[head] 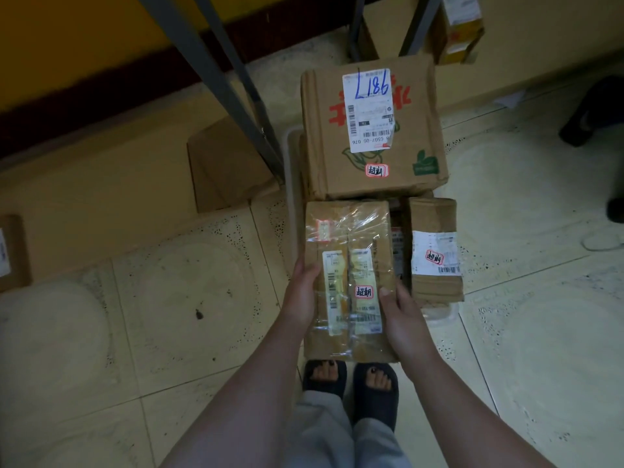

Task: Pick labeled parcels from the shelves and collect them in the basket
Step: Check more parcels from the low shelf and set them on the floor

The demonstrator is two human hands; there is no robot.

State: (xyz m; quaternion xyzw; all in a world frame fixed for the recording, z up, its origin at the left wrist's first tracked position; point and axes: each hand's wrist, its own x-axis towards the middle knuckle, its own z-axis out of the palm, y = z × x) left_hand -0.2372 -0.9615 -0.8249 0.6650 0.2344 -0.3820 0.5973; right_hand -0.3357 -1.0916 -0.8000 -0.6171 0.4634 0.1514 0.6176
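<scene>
I hold a flat cardboard parcel (351,261) wrapped in clear tape, with yellowish labels and a red-bordered sticker. My left hand (300,292) grips its left edge and my right hand (401,319) grips its right edge, thumb on top. It hovers over the pale plastic basket (293,184), whose rim shows at the left and at the lower right. In the basket lie a large box (371,130) marked "L186" on a white label and a small labelled parcel (435,255) at the right.
Grey metal shelf legs (216,79) rise at the upper left, with an open carton (226,167) at their foot. Another boxed parcel (459,28) sits at the top right and one (10,251) at the far left. My sandalled feet (351,383) stand on the tiled floor.
</scene>
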